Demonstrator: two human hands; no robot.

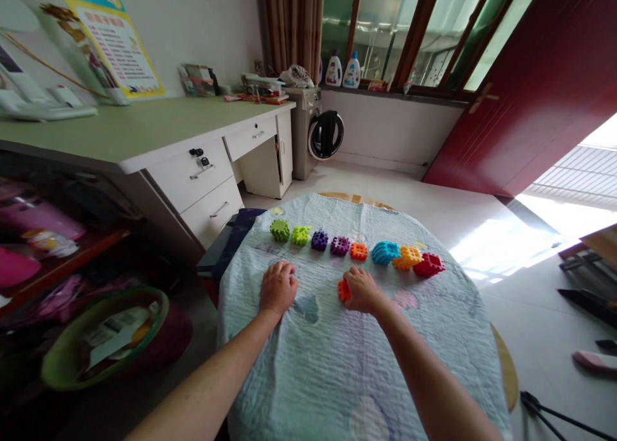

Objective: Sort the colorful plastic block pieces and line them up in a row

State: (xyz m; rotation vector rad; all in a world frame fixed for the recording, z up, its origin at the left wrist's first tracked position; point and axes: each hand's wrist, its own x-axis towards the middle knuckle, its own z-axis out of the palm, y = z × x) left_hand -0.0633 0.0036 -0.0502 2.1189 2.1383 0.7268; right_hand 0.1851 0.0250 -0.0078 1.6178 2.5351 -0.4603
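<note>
A round table under a pale quilted cloth (337, 364) carries a row of several toothed plastic blocks: dark green (279, 230), light green (301, 235), two purple (319, 240), orange (358, 251), blue (384, 252), yellow-orange (409, 257) and red (429, 265). My right hand (362, 290) rests on the cloth just in front of the row, fingers curled round an orange-red block (343, 290). My left hand (278, 287) lies knuckles-up on the cloth to its left, fingers curled under, nothing visible in it.
A long green-topped desk (144, 129) with drawers stands at the left, a green basket (103, 344) on the floor beside the table. A small washing machine (315, 129) sits below the window. A red door (530, 87) stands open at the right.
</note>
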